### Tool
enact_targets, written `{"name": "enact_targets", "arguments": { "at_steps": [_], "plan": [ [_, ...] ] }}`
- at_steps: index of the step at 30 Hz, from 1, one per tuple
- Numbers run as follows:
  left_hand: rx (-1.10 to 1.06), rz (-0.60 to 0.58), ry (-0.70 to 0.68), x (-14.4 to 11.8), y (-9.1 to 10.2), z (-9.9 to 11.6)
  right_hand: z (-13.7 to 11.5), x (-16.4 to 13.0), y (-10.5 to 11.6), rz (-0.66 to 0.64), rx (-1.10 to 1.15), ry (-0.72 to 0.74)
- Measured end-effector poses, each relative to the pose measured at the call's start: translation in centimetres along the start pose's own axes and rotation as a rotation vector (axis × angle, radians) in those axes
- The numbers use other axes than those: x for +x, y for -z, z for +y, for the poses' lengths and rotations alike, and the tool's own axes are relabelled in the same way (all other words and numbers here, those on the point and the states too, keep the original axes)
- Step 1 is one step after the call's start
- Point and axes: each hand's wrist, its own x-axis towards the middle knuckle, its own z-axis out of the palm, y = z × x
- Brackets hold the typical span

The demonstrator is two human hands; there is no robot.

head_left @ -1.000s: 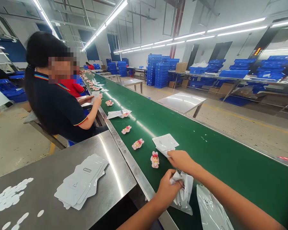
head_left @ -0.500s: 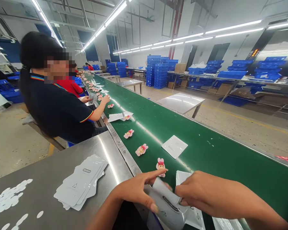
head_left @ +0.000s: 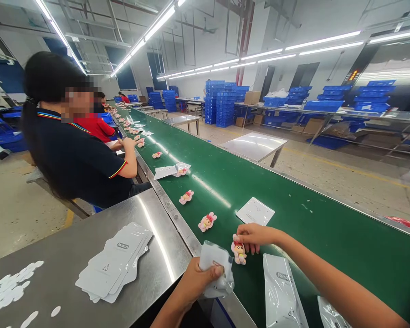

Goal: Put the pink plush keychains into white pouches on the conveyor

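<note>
Since half a second ago my two hands have come apart: the bag stays with the left, and the right has gone out onto the belt to the doll. Far left on the steel desk [head_left: 71, 246] lie loose white round stickers [head_left: 7, 289], and beside them a fanned stack of white printed bags [head_left: 114, 262]. Above that sits a co-worker in a dark shirt [head_left: 71, 155], hands at the belt's edge. My left hand [head_left: 194, 282] has its grip closed on a white pouch [head_left: 216, 269], pinched by its lower edge, held over the rail between desk and green conveyor belt [head_left: 294, 200]. Just right of the pouch, my right hand [head_left: 254, 236] rests its fingertips on the top of a small pink doll [head_left: 239, 252] lying on the belt; whether the grip is pinching it or only touching, I cannot tell. More dolls lie up the belt, the nearest one [head_left: 207, 222] close by. A flat white card [head_left: 255, 211] lies just beyond my right hand, and another printed bag [head_left: 282, 289] lies on the belt under my right forearm.
</note>
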Motion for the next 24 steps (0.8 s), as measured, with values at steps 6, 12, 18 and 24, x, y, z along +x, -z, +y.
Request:
{"name": "enact_targets", "arguments": {
  "at_steps": [6,12,18,24],
  "plan": [
    [0.111,-0.056,-0.083,0.9,-1.5,0.4,-1.4,-3.8,-0.5,0.327,0.203,0.293],
    [0.379,-0.014,-0.102,1.8,-3.4,0.6,-5.2,-10.0,-1.8,0.517,0.323,0.314],
    [0.320,-0.121,-0.115,1.5,-5.0,0.4,-5.2,-10.3,-5.1,0.518,-0.156,0.417],
    [0.135,-0.254,-0.034,3.4,-5.9,-0.5,-0.2,-9.1,-1.3,0.669,-0.430,0.200]
  ]
}}
